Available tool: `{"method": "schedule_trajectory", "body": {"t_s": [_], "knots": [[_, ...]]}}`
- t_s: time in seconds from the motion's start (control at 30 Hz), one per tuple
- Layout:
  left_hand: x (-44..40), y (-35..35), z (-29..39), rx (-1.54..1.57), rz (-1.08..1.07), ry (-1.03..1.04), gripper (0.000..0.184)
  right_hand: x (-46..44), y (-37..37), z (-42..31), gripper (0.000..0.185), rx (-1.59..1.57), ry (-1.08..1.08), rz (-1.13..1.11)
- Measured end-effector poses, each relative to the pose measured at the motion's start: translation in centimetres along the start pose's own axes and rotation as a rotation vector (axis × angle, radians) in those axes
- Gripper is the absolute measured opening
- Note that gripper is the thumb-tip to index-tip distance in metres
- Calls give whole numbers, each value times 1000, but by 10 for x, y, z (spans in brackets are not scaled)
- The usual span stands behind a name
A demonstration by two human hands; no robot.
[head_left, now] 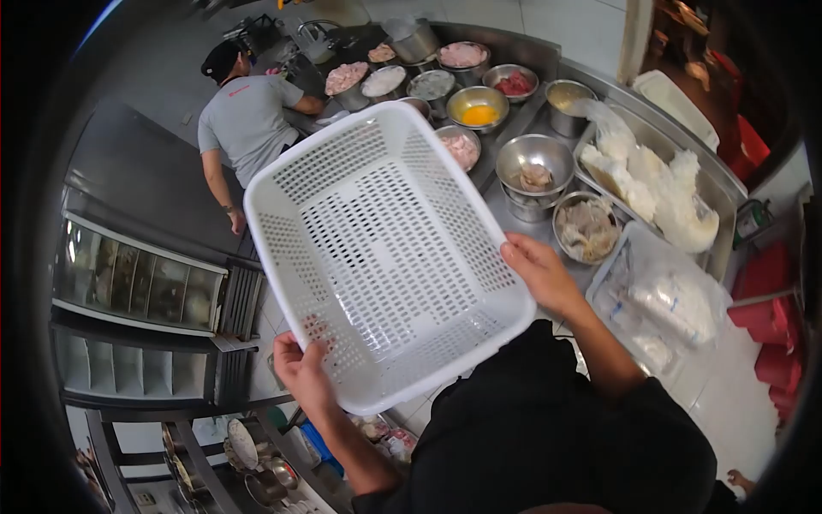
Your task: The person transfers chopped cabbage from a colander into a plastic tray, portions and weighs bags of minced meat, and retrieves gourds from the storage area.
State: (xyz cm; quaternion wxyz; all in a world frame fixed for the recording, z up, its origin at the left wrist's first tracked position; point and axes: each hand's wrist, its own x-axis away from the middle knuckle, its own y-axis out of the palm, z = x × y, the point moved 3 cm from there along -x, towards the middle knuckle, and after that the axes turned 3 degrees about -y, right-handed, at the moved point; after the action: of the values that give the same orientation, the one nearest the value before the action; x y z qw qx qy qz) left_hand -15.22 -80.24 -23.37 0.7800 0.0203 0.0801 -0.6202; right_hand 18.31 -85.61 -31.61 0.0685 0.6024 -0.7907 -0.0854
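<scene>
A large white perforated plastic basket (377, 240) is held up in front of me, tilted, with nothing inside it. My left hand (304, 373) grips its rim at the lower left, the thumb over the edge and the fingers showing through the holes. On the right side, my right hand (539, 272) is closed on the opposite rim. Beyond the right hand stand a steel bowl with a pale piece of food (536, 163) and a bowl of greyish seafood-like pieces (587, 227).
A steel counter carries several bowls of raw food, one with yellow egg (479, 115). A tray of bagged white food (651, 184) and a plastic bin with bags (668, 300) are at right. A co-worker in grey (248, 120) stands ahead left; shelves (128, 368) line the left.
</scene>
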Motion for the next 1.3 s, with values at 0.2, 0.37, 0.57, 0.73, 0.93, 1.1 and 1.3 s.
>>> {"method": "schedule_trajectory", "body": {"t_s": [0.2,0.37,0.57,0.73,0.93,1.1,1.3], "knots": [[-16,56,6,17,-89,-48,22,-9,-22,-13,33,-12,-66,119],[-35,87,-1,31,-215,-92,22,-10,-38,-20,33,32,-171,282],[-69,113,1,-52,-301,90,20,-12,-48,-38,27,468,-244,423],[-106,141,-14,6,-614,25,25,25,-34,-49,26,328,-197,628],[-130,181,-17,114,-890,16,20,45,-20,-32,19,457,-119,904],[-133,192,-26,175,-1067,-135,16,71,-4,-45,15,214,-163,1021],[-138,199,-23,139,-1068,-108,28,90,-32,-58,13,298,-205,1194]]}}
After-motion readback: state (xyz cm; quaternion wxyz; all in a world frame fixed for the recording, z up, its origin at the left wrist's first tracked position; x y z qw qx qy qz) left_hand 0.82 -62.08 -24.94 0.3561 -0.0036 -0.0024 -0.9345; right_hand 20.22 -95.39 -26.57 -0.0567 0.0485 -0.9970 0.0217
